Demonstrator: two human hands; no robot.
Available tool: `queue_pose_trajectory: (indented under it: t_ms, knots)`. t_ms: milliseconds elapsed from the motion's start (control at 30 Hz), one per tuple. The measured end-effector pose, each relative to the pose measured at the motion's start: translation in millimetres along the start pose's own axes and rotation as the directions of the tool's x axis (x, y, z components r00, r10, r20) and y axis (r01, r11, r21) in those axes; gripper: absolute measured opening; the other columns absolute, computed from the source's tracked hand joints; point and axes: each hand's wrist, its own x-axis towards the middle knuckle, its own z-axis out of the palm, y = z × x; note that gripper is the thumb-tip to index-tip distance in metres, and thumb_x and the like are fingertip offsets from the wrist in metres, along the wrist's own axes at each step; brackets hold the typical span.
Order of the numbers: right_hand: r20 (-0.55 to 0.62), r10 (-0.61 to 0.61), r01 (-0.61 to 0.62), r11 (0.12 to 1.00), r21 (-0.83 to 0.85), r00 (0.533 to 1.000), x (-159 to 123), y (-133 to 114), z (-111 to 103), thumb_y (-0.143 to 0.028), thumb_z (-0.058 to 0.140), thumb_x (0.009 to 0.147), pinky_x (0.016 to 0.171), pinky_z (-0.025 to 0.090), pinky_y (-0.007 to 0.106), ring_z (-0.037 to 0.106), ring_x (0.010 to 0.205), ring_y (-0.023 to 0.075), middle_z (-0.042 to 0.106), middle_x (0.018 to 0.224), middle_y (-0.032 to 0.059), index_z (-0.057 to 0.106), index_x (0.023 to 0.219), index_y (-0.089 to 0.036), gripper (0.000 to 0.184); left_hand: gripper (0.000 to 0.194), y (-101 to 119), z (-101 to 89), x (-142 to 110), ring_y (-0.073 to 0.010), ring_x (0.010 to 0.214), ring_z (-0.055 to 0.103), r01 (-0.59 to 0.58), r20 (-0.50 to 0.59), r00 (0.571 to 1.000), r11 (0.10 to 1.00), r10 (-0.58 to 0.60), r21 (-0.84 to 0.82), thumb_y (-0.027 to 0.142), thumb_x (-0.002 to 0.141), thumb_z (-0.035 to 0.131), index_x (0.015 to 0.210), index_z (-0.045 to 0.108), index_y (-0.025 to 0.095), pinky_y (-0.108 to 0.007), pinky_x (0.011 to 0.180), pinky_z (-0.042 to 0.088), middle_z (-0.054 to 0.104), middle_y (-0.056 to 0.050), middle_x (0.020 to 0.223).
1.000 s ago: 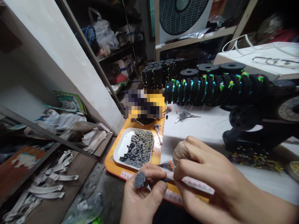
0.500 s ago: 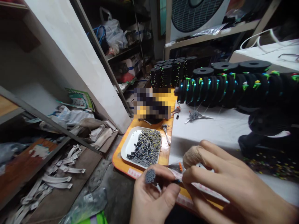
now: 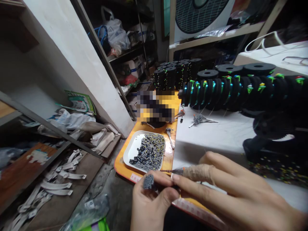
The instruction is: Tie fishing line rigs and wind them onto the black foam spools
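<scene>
My left hand (image 3: 154,199) is closed around a bundle of thin rods, whose round grey ends (image 3: 148,182) stick out above the curled fingers. Its thumb and index finger pinch together at the right, and what lies between them is mostly hidden. Against those fingertips presses my right hand (image 3: 231,189), its fingers drawn together and its thumb out of sight. Tan tape (image 3: 198,172) wraps one right finger. Just beyond it lies a small grey bundle with an orange band (image 3: 178,171). A white tray (image 3: 128,154) of small dark and yellow-tipped pieces stands left of the hands.
Black spools with green and yellow bits (image 3: 216,91) stretch across a machine at the right. More black spools (image 3: 170,77) stand behind. Small wire bundles (image 3: 202,119) lie on the white sheet and orange table (image 3: 120,163). White strips (image 3: 57,189) lie at the left.
My right index finger has straightened toward the left fingertips, and the taped finger has lowered and stretched out over the orange-banded bundle. The left hand still holds its rods.
</scene>
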Motion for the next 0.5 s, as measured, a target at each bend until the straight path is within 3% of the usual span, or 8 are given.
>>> queue_pose_trajectory:
  t_ms: [100, 167, 267, 333, 400, 500]
  knots:
    - [-0.002, -0.016, 0.016, 0.999, -0.028, 1.000, -2, -3, 0, -0.014, 0.065, 0.084, 0.064, 0.047, 0.033, 0.055, 0.074, 0.0183, 0.069, 0.094, 0.0057, 0.061, 0.120, -0.018, 0.036, 0.024, -3, 1.8, 1, -0.0137, 0.060, 0.060, -0.049, 0.021, 0.999, 0.998, 0.049, -0.025, 0.038, 0.055, 0.088, 0.059, 0.071, 0.022, -0.024, 0.061, 0.045, 0.064, 0.001, 0.060]
    - [-0.038, 0.005, -0.006, 0.999, -0.042, 0.999, -1, -6, 0, -0.015, 0.064, 0.085, 0.063, 0.047, 0.033, 0.057, 0.072, 0.0185, 0.070, 0.086, 0.0052, 0.065, 0.113, -0.019, 0.028, 0.020, -4, 4.3, 0, -0.0144, 0.059, 0.059, -0.171, 0.002, 0.985, 0.983, 0.171, 0.061, 0.038, 0.060, 0.086, 0.061, 0.072, 0.023, -0.024, 0.058, 0.045, 0.064, 0.000, 0.059]
    - [-0.070, 0.054, -0.056, 0.998, -0.031, 0.996, 5, -9, -1, -0.013, 0.062, 0.085, 0.059, 0.046, 0.031, 0.057, 0.067, 0.0174, 0.067, 0.075, 0.0053, 0.068, 0.095, -0.018, 0.013, 0.015, -3, 8.6, 0, -0.0143, 0.059, 0.059, -0.430, -0.018, 0.892, 0.861, 0.451, 0.271, 0.034, 0.069, 0.081, 0.063, 0.072, 0.023, -0.024, 0.059, 0.046, 0.065, 0.001, 0.059]
    - [-0.052, 0.087, -0.086, 0.996, 0.022, 0.995, 10, -9, -2, -0.012, 0.061, 0.085, 0.063, 0.048, 0.031, 0.058, 0.070, 0.0175, 0.067, 0.076, 0.0058, 0.067, 0.088, -0.017, 0.009, 0.018, -2, 10.6, -2, -0.0121, 0.058, 0.057, -0.509, -0.035, 0.838, 0.803, 0.545, 0.311, 0.035, 0.072, 0.078, 0.063, 0.070, 0.022, -0.021, 0.057, 0.044, 0.065, 0.001, 0.062]
    - [-0.047, 0.082, -0.078, 0.994, 0.083, 0.996, 13, -7, -2, -0.012, 0.060, 0.085, 0.072, 0.050, 0.033, 0.060, 0.078, 0.0177, 0.068, 0.082, 0.0061, 0.066, 0.088, -0.017, 0.009, 0.022, -1, 11.1, -3, -0.0070, 0.049, 0.051, -0.463, -0.050, 0.876, 0.864, 0.480, 0.198, 0.039, 0.076, 0.074, 0.065, 0.065, 0.022, -0.018, 0.048, 0.037, 0.066, 0.002, 0.069]
    - [-0.084, 0.014, -0.010, 0.999, 0.050, 0.996, 14, -3, -2, -0.018, 0.059, 0.089, 0.090, 0.048, 0.035, 0.060, 0.096, 0.0182, 0.070, 0.095, 0.0061, 0.067, 0.094, -0.016, 0.010, 0.024, -1, 8.1, -7, -0.0043, 0.038, 0.037, -0.301, 0.066, 0.952, 0.954, 0.300, 0.005, 0.042, 0.083, 0.067, 0.073, 0.057, 0.022, -0.017, 0.039, 0.025, 0.061, 0.005, 0.057]
